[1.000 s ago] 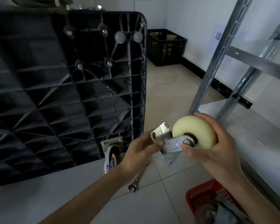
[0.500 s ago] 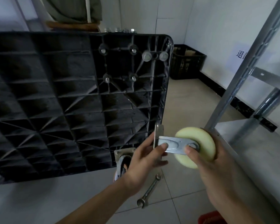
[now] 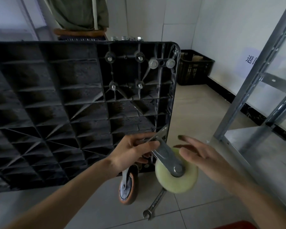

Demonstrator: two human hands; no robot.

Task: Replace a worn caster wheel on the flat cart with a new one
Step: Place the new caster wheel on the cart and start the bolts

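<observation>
Old wheel looks already off: the flat cart [image 3: 56, 104] stands on edge with four bare studs [image 3: 139, 58] at the upper corner mount, and the new caster [image 3: 176, 172] isn't fitted yet. Left hand [image 3: 132, 151] pinches the caster's mounting plate, wheel hanging below, low beside the cart's edge. Right hand [image 3: 203, 156] hovers beside it, fingers spread, holding nothing; wrench [image 3: 154, 204] lies on the floor.

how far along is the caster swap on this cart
Done: the upper corner mount on the upended cart is bare, only bolts showing. In hand: the left hand grips the new caster by its plate; the right hand is open beside it. Left: bolting it on; the wrench lies on the floor.
</observation>
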